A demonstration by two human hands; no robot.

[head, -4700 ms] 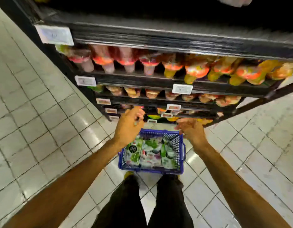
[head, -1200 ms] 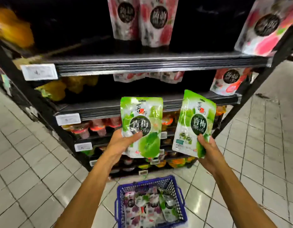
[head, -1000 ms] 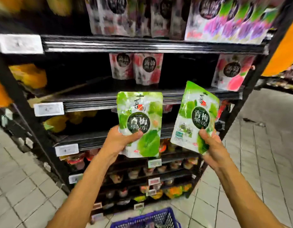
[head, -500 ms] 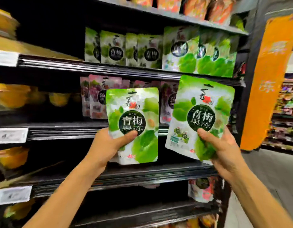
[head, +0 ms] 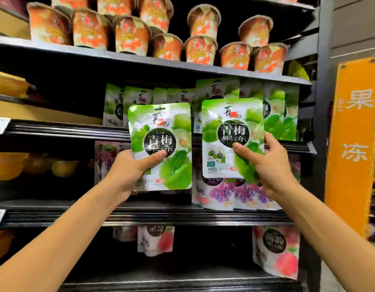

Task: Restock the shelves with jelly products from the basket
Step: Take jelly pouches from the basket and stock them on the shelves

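Note:
My left hand (head: 127, 171) grips a green plum jelly pouch (head: 161, 131) by its lower left corner, thumb across the front. My right hand (head: 268, 163) holds a second green jelly pouch (head: 230, 123) the same way at its lower right. Both pouches stand upright in front of the shelf (head: 56, 129) that carries a row of matching green pouches (head: 281, 114). The basket is out of view.
Orange jelly cups (head: 129, 36) fill the shelf above. Purple grape pouches (head: 235, 192) stand one shelf down, pink peach pouches (head: 277, 249) below that. Yellow cups (head: 35, 165) sit at left. An orange sign (head: 355, 133) hangs beside the black upright (head: 323, 102) at right.
Both hands lifted the two green pouches from the basket up to the green-pouch shelf. The view rose with them, and the basket dropped out of sight.

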